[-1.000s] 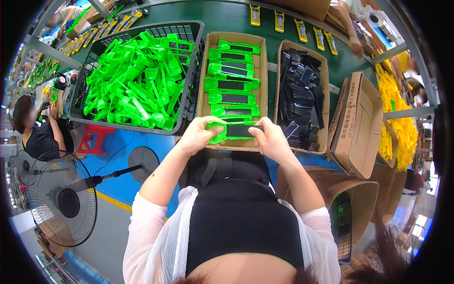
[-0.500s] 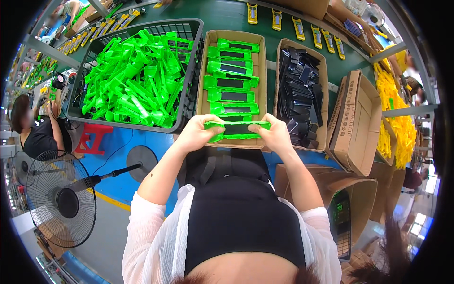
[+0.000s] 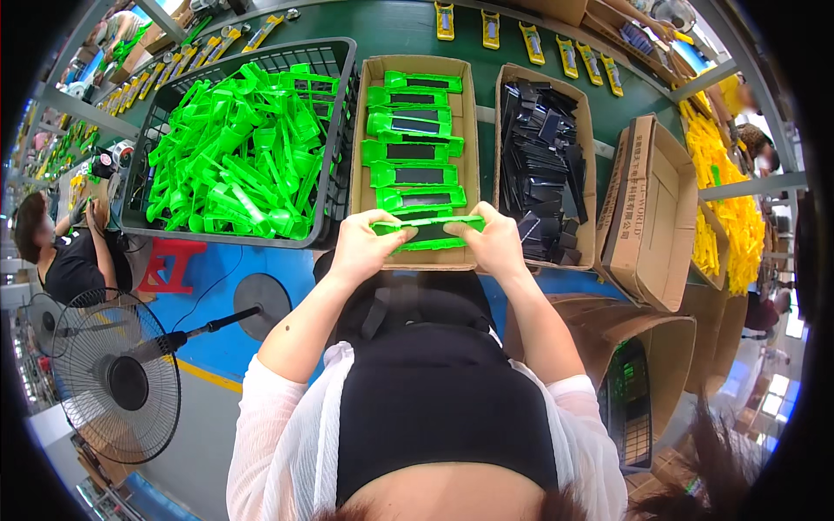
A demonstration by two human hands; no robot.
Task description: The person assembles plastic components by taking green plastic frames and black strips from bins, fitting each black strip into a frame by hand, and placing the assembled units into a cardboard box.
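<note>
Above the lower end of the cardboard box (image 3: 469,130), mid-frame, your left hand (image 3: 361,249) and right hand (image 3: 499,246) pinch the two ends of a green casing (image 3: 429,246). It seems light, stiff plastic; hold these ends, because its dark panel (image 3: 429,233) may scratch easily.

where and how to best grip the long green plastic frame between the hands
Probably by both ends, one hand from each side: the long green plastic frame lies crosswise, its flat black panel showing between the left hand and right hand.
</note>
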